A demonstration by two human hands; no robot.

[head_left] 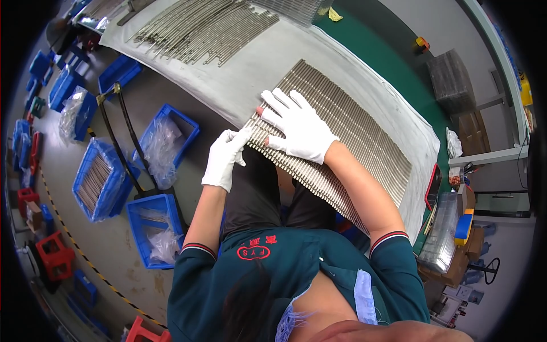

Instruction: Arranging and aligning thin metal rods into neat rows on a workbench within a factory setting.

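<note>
A wide row of slim, shiny metal rods point(364, 139) lies side by side on the white cloth point(225, 91) of the table, its near edge over my lap. My right hand point(302, 126), in a white glove with bare thumb and fingertip showing, rests flat on the rods near their left end, fingers spread. At the row's near left corner my left hand point(225, 158), also gloved in white, has its fingers closed on a rod end. How many rods it pinches is hidden by the fingers.
Farther back lies a looser batch of metal rods point(199, 28). Clear plastic boxes point(296, 8) stand behind it. Left on the floor are blue crates point(165, 134) with plastic bags, and a black-handled trolley point(128, 131). A red tray point(433, 185) sits at the table's right edge.
</note>
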